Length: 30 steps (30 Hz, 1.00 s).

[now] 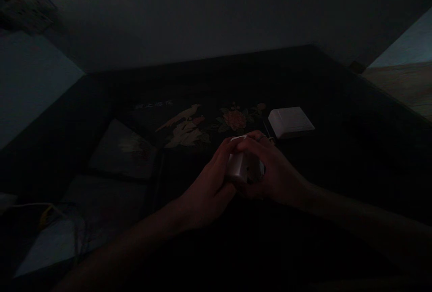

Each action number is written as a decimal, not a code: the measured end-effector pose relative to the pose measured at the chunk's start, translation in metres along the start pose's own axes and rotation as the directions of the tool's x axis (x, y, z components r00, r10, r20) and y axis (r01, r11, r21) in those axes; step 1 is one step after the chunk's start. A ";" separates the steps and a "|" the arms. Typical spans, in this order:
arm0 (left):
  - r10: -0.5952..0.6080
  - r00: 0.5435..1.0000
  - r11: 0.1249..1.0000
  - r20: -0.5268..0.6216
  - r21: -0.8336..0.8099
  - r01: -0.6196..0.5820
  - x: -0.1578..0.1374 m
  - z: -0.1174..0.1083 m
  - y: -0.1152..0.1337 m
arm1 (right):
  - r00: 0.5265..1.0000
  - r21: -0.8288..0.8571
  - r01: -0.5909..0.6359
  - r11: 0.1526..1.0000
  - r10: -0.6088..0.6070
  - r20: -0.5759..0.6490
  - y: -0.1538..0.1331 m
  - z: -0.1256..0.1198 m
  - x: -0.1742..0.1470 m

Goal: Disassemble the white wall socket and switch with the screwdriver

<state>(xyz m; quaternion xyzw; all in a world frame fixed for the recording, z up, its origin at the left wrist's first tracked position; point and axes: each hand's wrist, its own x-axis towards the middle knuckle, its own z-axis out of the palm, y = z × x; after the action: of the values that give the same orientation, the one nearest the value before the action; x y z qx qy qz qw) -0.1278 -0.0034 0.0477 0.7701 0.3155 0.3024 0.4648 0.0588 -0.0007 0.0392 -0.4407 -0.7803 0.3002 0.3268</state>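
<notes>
Both hands close around a small pale box-shaped thing (237, 167), whose exact kind the dim light hides. My left hand (211, 188) grips it from the left, thumb low and fingers over its top edge. From the right, my right hand (275, 172) wraps the other side, its fingertips meeting the left ones above. A dark area shows on the face between the hands. Just beyond my right fingers lies a thin, light rod-like thing (266, 126), partly hidden. A white rectangular box (292, 122) rests on the dark surface to the right of it.
The dark surface (189, 87) bears a painted bird (184, 115) and a painted red flower (234, 120). Pale panels (123, 150) lie at left, with cables (64, 213) near the lower left. A socket-like fixture (29, 4) is at upper left, and a wall stands behind.
</notes>
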 end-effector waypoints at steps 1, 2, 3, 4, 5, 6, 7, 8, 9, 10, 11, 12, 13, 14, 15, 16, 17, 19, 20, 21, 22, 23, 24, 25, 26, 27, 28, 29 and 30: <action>0.003 1.000 1.000 -0.004 -0.008 -0.003 0.000 0.000 0.001 | 1.000 -0.005 0.003 1.000 -0.003 -0.001 0.000 0.000 0.000; 0.006 1.000 1.000 -0.006 -0.021 -0.006 0.001 0.000 0.001 | 1.000 -0.008 0.000 1.000 0.000 0.000 0.000 0.000 0.000; 0.003 1.000 0.999 -0.009 -0.036 -0.004 0.001 0.000 0.001 | 1.000 -0.012 -0.003 1.000 0.003 0.002 -0.001 -0.001 0.000; -0.007 1.000 0.999 -0.014 -0.051 0.006 0.000 0.000 0.001 | 1.000 -0.016 -0.007 1.000 0.007 0.001 -0.001 -0.001 0.000; -0.021 1.000 0.998 -0.018 -0.061 0.020 0.000 0.001 0.001 | 1.000 -0.019 -0.011 1.000 0.011 0.001 -0.001 -0.001 0.000; -0.035 0.999 0.997 -0.023 -0.065 0.033 0.000 0.001 0.001 | 1.000 -0.019 -0.012 1.000 0.012 0.001 -0.001 -0.001 0.000; -0.041 0.999 0.997 -0.024 -0.064 0.039 0.000 0.001 0.001 | 1.000 -0.020 -0.012 1.000 0.012 0.000 -0.001 0.000 0.000; -0.041 0.999 0.997 -0.024 -0.061 0.039 0.000 0.002 0.001 | 1.000 -0.020 -0.013 1.000 0.013 -0.002 -0.001 0.000 -0.001; -0.039 0.999 0.998 -0.022 -0.058 0.038 0.000 0.002 0.001 | 1.000 -0.021 -0.014 1.000 0.014 -0.004 -0.001 0.001 -0.001; -0.033 0.999 0.998 -0.021 -0.057 0.031 0.000 0.002 0.000 | 1.000 -0.023 -0.019 1.000 0.019 -0.004 -0.001 0.002 -0.002; -0.024 1.000 0.998 -0.020 -0.062 0.023 0.000 0.002 -0.002 | 1.000 -0.025 -0.024 0.999 0.024 -0.004 -0.001 0.003 -0.002; -0.015 1.000 0.997 -0.018 -0.070 0.014 0.000 0.002 -0.003 | 1.000 -0.027 -0.025 0.999 0.025 0.000 -0.001 0.002 -0.002; -0.015 1.000 0.997 -0.021 -0.077 0.014 -0.001 0.002 -0.006 | 1.000 -0.026 -0.022 0.999 0.022 0.000 -0.001 0.001 -0.002; -0.029 0.999 0.996 -0.035 -0.088 0.025 -0.002 0.002 -0.008 | 1.000 -0.023 -0.016 1.000 0.016 -0.001 -0.002 -0.002 -0.002; -0.045 0.997 0.992 -0.058 -0.120 0.038 -0.003 0.001 -0.010 | 1.000 -0.022 -0.007 1.000 0.007 -0.014 -0.003 -0.005 -0.001; -0.069 0.995 0.983 -0.074 -0.175 0.055 -0.004 0.001 -0.012 | 0.999 -0.027 0.003 1.000 -0.004 -0.038 -0.004 -0.010 0.000; -0.095 0.993 0.965 -0.073 -0.250 0.074 -0.005 0.001 -0.013 | 0.997 -0.042 0.013 0.999 -0.016 -0.069 -0.006 -0.015 0.001; -0.114 0.992 0.907 -0.048 -0.412 0.084 -0.006 0.001 -0.012 | 0.990 -0.090 0.036 0.995 -0.048 -0.132 -0.009 -0.024 0.004; -0.108 0.994 0.876 -0.030 -0.475 0.081 -0.006 0.001 -0.010 | 0.988 -0.101 0.046 0.994 -0.061 -0.142 -0.010 -0.027 0.005; -0.104 0.994 0.855 -0.021 -0.512 0.079 -0.005 0.002 -0.008 | 0.987 -0.097 0.051 0.994 -0.065 -0.144 -0.010 -0.028 0.005; -0.110 0.994 0.845 -0.019 -0.528 0.084 -0.005 0.002 -0.005 | 0.989 -0.078 0.048 0.996 -0.058 -0.135 -0.011 -0.028 0.006; -0.124 0.992 0.842 -0.022 -0.531 0.093 -0.004 0.003 -0.003 | 0.991 -0.047 0.034 0.998 -0.040 -0.127 -0.010 -0.026 0.006; -0.141 0.990 0.845 -0.020 -0.523 0.110 -0.002 0.004 -0.001 | 0.993 -0.013 0.012 1.000 -0.014 -0.117 -0.009 -0.025 0.006; -0.160 0.987 0.851 -0.014 -0.509 0.130 -0.001 0.005 0.000 | 0.994 0.018 -0.012 1.000 0.014 -0.107 -0.008 -0.022 0.006; -0.173 0.985 0.857 -0.014 -0.494 0.144 0.000 0.005 0.001 | 0.995 0.042 -0.031 0.999 0.035 -0.097 -0.007 -0.020 0.006; -0.178 0.984 0.866 -0.018 -0.479 0.148 0.001 0.006 0.000 | 0.995 0.062 -0.040 0.997 0.046 -0.087 -0.006 -0.019 0.006; -0.174 0.984 0.877 -0.029 -0.459 0.142 0.003 0.006 -0.002 | 0.996 0.080 -0.042 0.996 0.048 -0.077 -0.004 -0.018 0.006; -0.157 0.987 0.890 -0.039 -0.439 0.124 0.004 0.005 -0.004 | 0.997 0.100 -0.038 0.994 0.045 -0.069 -0.004 -0.017 0.006; -0.136 0.990 0.900 -0.048 -0.424 0.103 0.004 0.004 -0.006 | 0.997 0.125 -0.032 0.992 0.040 -0.067 -0.003 -0.017 0.005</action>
<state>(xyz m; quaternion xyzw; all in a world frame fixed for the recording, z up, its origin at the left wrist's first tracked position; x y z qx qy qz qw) -0.1232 0.0000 0.0419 0.6190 0.3072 0.3632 0.6250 0.0682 0.0053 0.0529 -0.4438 -0.7403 0.3384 0.3748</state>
